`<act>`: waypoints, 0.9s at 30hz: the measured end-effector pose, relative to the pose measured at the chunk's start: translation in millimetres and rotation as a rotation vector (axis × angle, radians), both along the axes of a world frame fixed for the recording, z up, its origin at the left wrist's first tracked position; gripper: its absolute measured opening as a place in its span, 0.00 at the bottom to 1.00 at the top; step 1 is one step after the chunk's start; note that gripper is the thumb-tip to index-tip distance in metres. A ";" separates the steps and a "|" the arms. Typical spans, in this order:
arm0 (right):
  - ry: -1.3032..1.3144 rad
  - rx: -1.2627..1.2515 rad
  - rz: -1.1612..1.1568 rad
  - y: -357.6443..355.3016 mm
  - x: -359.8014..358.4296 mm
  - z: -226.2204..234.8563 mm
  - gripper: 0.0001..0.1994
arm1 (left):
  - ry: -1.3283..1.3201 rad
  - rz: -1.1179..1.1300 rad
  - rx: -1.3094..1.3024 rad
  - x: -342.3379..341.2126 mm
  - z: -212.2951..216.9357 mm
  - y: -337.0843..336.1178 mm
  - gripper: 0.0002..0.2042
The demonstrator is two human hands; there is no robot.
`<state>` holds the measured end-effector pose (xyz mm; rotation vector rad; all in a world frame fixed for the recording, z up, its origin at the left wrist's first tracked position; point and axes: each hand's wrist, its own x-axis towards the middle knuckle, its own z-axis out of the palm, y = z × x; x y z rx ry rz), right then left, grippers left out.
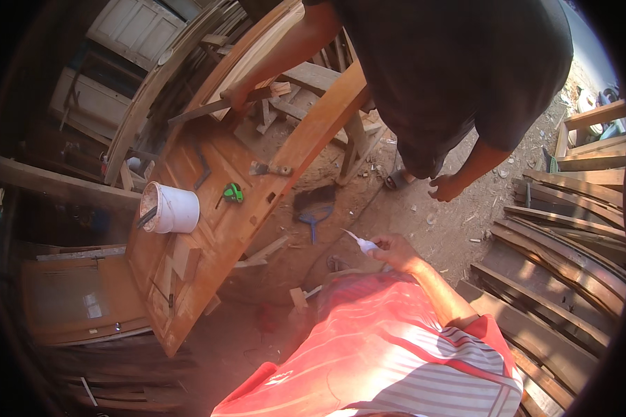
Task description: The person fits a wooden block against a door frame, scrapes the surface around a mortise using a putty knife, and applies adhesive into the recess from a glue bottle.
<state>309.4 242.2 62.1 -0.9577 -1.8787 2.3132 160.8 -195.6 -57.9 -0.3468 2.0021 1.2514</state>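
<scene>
The small white squeeze bottle (364, 243) sits in the person's right hand (395, 250), fingers wrapped around it, nozzle aimed toward the wooden door (219, 208) lying flat on supports. The left hand is out of sight, so its fingers cannot be judged. No glue shows on the panel, so the work looks barely begun. A white bucket (174, 208) and green tape measure (233, 192) rest on the door; another person's hand (238, 99) holds a wooden strip (219, 104) at its far end.
</scene>
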 end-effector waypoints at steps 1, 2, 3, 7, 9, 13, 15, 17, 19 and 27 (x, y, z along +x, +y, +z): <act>0.032 -0.013 -0.004 -1.8 -2.7 -0.6 0.15 | 0.060 -0.005 0.011 -3.0 -3.9 -0.8 0.13; 0.063 -0.026 -0.012 -2.2 -4.3 2.2 0.15 | 0.136 -0.015 0.026 -6.5 -8.1 -0.9 0.13; 0.060 -0.020 0.005 -1.9 -6.3 5.6 0.15 | 0.211 -0.023 0.038 -10.7 -12.4 -0.8 0.13; 0.057 -0.025 0.032 -1.1 -8.4 4.0 0.15 | 0.414 0.023 0.050 -31.7 10.6 35.1 0.13; 0.028 -0.020 0.052 -0.7 -11.1 -0.4 0.15 | 0.442 0.101 0.036 -39.4 56.4 77.9 0.13; 0.052 0.010 0.081 -2.1 -32.7 35.4 0.15 | 0.446 0.174 0.099 -64.3 103.4 111.7 0.13; 0.056 0.006 0.078 -7.7 -44.6 46.4 0.15 | 0.568 0.219 0.164 -81.7 107.8 116.2 0.11; 0.020 -0.001 0.062 -11.3 -57.2 50.3 0.15 | 0.559 0.244 0.150 -97.3 131.5 130.2 0.10; -0.001 0.007 0.061 -15.0 -67.7 53.6 0.15 | 0.551 0.267 0.133 -115.0 142.4 136.7 0.11; -0.094 0.026 0.103 -38.8 -117.7 55.6 0.15 | 0.709 0.234 0.066 -168.6 155.0 124.7 0.17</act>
